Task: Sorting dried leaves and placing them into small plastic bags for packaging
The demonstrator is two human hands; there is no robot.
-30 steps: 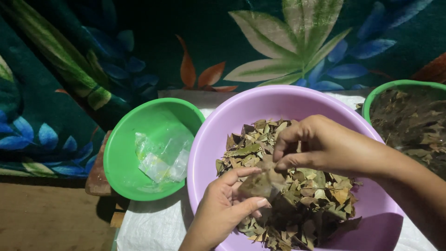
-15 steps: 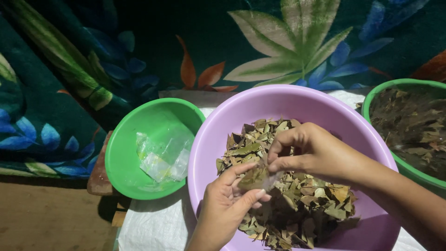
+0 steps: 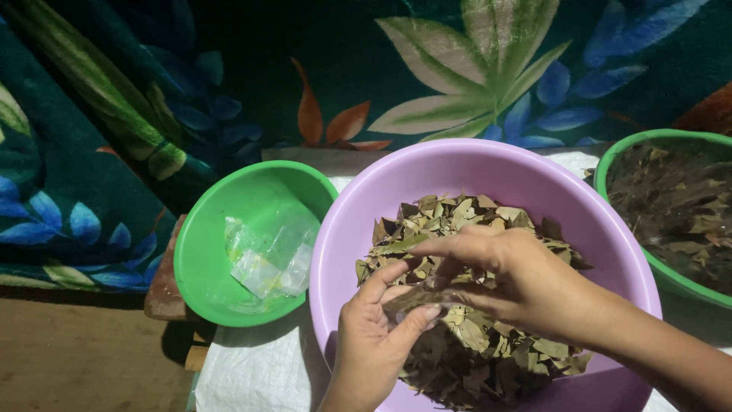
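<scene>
A purple basin holds a heap of dried green-brown leaves. Over the heap, my left hand grips a small clear bag between thumb and fingers; the bag looks partly filled with leaves. My right hand reaches in from the right, its fingertips pinched on dried leaves at the bag's mouth. The two hands touch there, and the right hand hides part of the bag.
A green bowl to the left holds several empty clear plastic bags. A second green bowl at the right edge holds darker leaves. White sacking lies under the bowls, with leaf-print cloth behind.
Both hands have stayed over the leaf heap. My right hand's fingers have dropped from above the leaves down to the bag in my left hand.
</scene>
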